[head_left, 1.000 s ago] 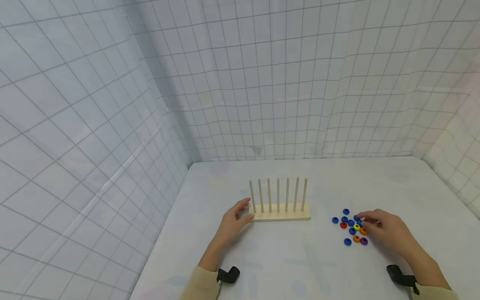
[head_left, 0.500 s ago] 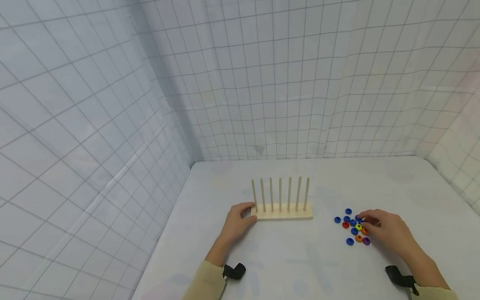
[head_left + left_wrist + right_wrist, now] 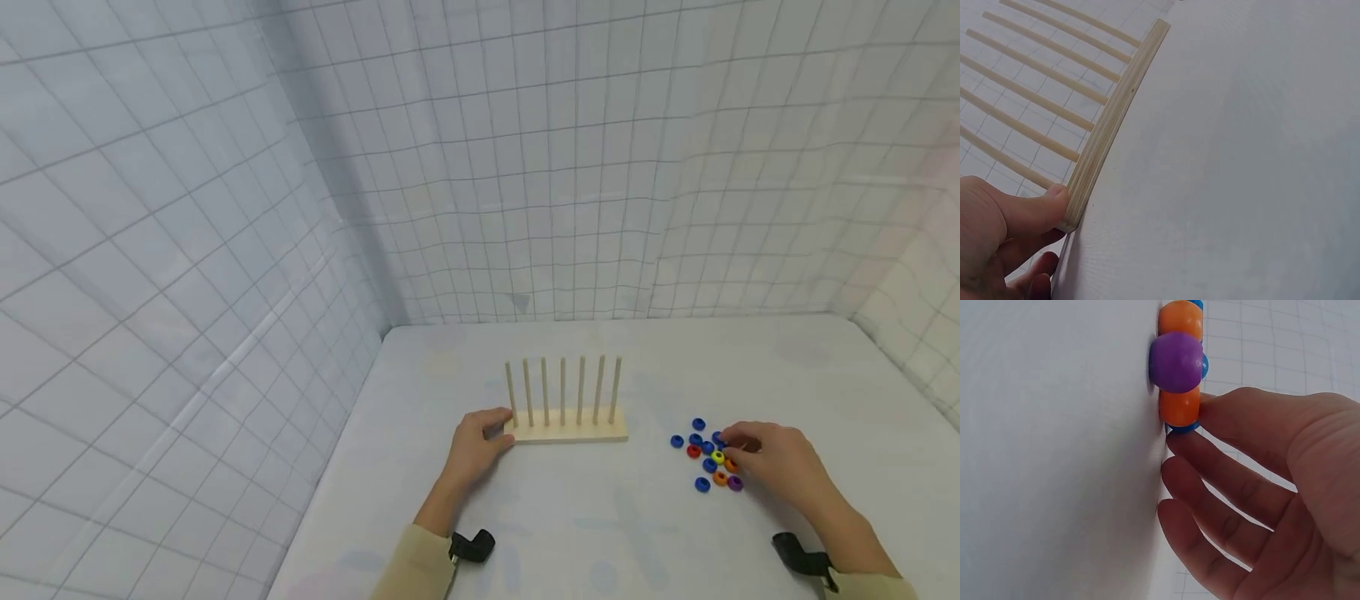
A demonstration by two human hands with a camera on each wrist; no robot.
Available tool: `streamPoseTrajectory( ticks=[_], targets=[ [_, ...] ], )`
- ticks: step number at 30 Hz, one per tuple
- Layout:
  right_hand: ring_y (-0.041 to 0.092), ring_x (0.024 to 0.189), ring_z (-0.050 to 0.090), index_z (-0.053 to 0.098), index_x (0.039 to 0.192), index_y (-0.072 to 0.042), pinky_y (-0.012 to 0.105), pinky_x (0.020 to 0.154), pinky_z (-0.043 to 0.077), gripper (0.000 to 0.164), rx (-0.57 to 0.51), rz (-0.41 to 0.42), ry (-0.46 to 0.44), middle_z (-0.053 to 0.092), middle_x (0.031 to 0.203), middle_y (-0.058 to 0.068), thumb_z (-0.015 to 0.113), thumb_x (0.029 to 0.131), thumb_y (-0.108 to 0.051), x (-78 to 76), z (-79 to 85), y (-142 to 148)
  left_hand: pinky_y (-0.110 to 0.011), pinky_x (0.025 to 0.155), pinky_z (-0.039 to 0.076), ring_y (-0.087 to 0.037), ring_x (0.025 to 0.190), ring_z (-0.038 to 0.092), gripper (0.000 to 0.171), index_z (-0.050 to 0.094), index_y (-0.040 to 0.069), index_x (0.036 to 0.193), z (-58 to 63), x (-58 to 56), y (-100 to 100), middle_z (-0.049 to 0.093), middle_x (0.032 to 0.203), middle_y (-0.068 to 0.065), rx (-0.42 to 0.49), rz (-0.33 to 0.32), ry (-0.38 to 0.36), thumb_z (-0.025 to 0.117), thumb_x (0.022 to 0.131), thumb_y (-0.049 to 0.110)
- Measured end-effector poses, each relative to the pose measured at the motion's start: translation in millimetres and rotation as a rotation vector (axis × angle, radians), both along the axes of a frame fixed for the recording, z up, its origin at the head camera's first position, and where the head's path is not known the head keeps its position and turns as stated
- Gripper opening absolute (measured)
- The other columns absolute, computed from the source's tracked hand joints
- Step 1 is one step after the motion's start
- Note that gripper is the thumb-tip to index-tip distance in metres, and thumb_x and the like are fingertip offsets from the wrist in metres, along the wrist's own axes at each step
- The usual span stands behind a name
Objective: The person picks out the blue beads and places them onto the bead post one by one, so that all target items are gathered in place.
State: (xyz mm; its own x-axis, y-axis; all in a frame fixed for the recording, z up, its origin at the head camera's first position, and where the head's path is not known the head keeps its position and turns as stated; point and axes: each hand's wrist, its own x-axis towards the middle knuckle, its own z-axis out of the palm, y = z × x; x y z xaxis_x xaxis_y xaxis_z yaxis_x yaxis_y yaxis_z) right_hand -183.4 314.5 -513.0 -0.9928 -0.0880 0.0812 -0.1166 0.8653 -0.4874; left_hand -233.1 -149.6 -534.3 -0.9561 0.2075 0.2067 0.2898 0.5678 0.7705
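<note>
A pale wooden rack (image 3: 566, 431) with a row of upright pegs stands mid-table. My left hand (image 3: 468, 450) grips the left end of its base, and in the left wrist view the thumb (image 3: 1047, 206) presses the front edge with fingers behind. To the right lies a cluster of round beads with holes: several blue, some orange, a red bead (image 3: 693, 452), a yellow bead (image 3: 717, 457) and a purple bead (image 3: 1175, 362). At the cluster's right side, my right hand (image 3: 780, 462) pinches a blue bead (image 3: 1184, 428) between thumb and index finger, partly hidden behind an orange bead (image 3: 1179, 409).
The white table (image 3: 585, 508) runs back to a grid-patterned cloth wall (image 3: 540, 167), with more gridded cloth at the left and right. Black wrist mounts (image 3: 472, 547) sit by both sleeves. The pegs rise between the left hand and the beads.
My left hand has moved in to the rack's left end, and its thumb and fingers have closed on the base. The right hand stays at the beads, its fingertips slightly closer together.
</note>
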Motion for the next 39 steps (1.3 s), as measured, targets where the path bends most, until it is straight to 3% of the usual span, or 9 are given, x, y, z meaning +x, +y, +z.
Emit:
streamPoseTrajectory(
  ticks=[6,13,17,23,33,39],
  targets=[
    [0.024,0.085,0.064,0.077,0.105,-0.008,0.051,0.077,0.054,0.022,-0.011,0.026,-0.025,0.072,0.091,0.0,0.08,0.085,-0.016,-1.7,0.6,-1.0,-0.048,0.107,0.041,-0.033,0.128,0.055,0.043,0.069,0.002,0.126,2.0,1.9,-0.8,0.064,0.133,-0.013,-0.013,0.01,0.019,0.079,0.084,0.006],
    [0.018,0.077,0.059,0.076,0.106,-0.008,0.036,0.067,0.051,0.025,-0.012,0.018,-0.04,0.066,0.085,-0.004,0.08,0.083,-0.014,2.1,0.8,-0.6,-0.048,0.107,0.041,-0.033,0.128,0.055,0.044,0.069,0.001,0.127,1.4,2.7,-0.3,0.063,0.133,-0.014,-0.011,-0.006,0.01,0.079,0.085,0.006],
    [0.018,0.077,0.057,0.077,0.103,-0.007,0.036,0.066,0.05,0.024,-0.002,0.016,-0.038,0.064,0.086,-0.002,0.08,0.081,-0.012,1.0,2.1,0.3,-0.05,0.108,0.039,-0.034,0.128,0.054,0.044,0.069,0.003,0.127,-0.2,1.8,-0.4,0.064,0.133,-0.013,-0.021,0.006,0.011,0.079,0.085,0.007],
    [0.018,0.076,0.057,0.078,0.096,-0.007,0.038,0.067,0.051,0.017,0.022,0.034,-0.019,0.063,0.088,0.0,0.079,0.079,-0.008,-0.8,3.8,1.6,-0.052,0.108,0.038,-0.034,0.129,0.052,0.044,0.07,0.005,0.127,-0.8,0.3,0.1,0.064,0.133,-0.011,-0.017,0.017,0.005,0.08,0.085,0.011],
    [0.021,0.082,0.063,0.077,0.102,-0.009,0.049,0.075,0.056,0.021,-0.011,0.042,-0.023,0.071,0.097,0.004,0.083,0.081,-0.009,1.7,2.9,6.4,-0.051,0.109,0.037,-0.033,0.129,0.052,0.044,0.07,0.006,0.128,-0.6,-1.1,0.1,0.064,0.133,-0.011,-0.007,0.009,-0.004,0.08,0.085,0.01],
    [0.019,0.081,0.059,0.078,0.108,-0.008,0.039,0.071,0.054,0.022,0.0,0.056,0.014,0.07,0.097,0.003,0.079,0.086,-0.01,3.4,9.3,5.4,-0.052,0.108,0.037,-0.034,0.128,0.053,0.043,0.07,0.006,0.127,-1.7,-1.3,-0.1,0.065,0.132,-0.01,-0.024,0.012,0.005,0.08,0.085,0.011]
  ],
)
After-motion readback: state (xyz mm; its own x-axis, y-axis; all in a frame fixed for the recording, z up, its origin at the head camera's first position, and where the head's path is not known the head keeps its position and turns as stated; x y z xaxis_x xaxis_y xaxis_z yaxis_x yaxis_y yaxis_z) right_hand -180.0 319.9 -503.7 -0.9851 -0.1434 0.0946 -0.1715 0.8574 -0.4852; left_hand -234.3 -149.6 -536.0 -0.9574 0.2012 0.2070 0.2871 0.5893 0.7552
